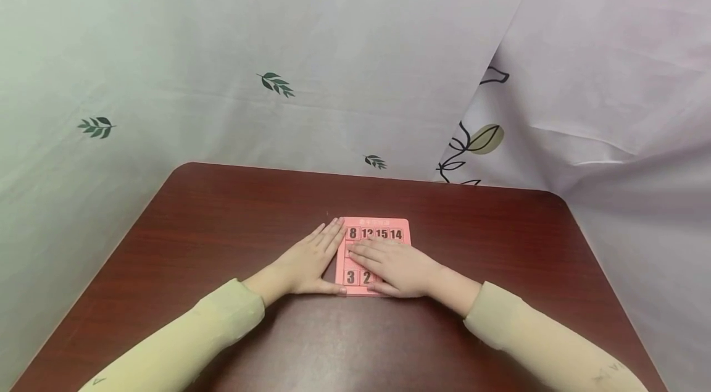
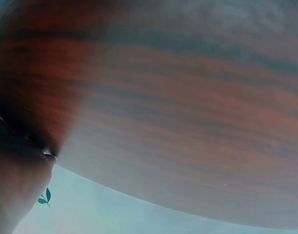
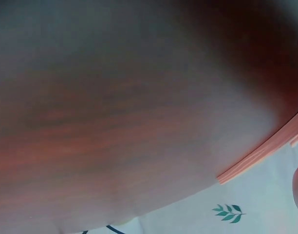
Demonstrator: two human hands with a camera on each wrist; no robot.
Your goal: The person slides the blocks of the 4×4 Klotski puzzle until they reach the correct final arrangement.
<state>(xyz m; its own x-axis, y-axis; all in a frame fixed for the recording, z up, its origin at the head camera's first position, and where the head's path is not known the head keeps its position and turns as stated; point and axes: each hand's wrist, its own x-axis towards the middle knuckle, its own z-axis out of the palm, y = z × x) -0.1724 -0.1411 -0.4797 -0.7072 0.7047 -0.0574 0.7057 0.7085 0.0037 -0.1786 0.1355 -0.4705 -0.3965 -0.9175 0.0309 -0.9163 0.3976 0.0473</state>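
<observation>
Pale yellow-green sleeves (image 1: 183,336) are covering your forearms, reaching in from both sides over a dark red-brown table (image 1: 472,219). Under your right hand (image 1: 400,268), near the middle of the tabletop, a pink number board (image 1: 383,221) is lying flat. Your left hand (image 1: 311,259) is resting along the board's left side, its fingers lying straight and close together by the upper corner, while the thumb is standing apart from them and touching the lower left corner. Your right hand is lying across the board from the right, its fingers running straight over the middle rows and hiding most of those tiles. Along the top, numbered tiles (image 1: 396,234) are showing 8, 15 and 14 (the second one is sitting partly behind a fingertip, so its number is not reading clearly); at the bottom, 3 and 2 are peeking out. In the right wrist view, the board's pink edge is showing beside the tabletop. Behind the table a whitish curtain (image 1: 355,40) is hanging, printed with green leaf sprigs (image 1: 278,84).
</observation>
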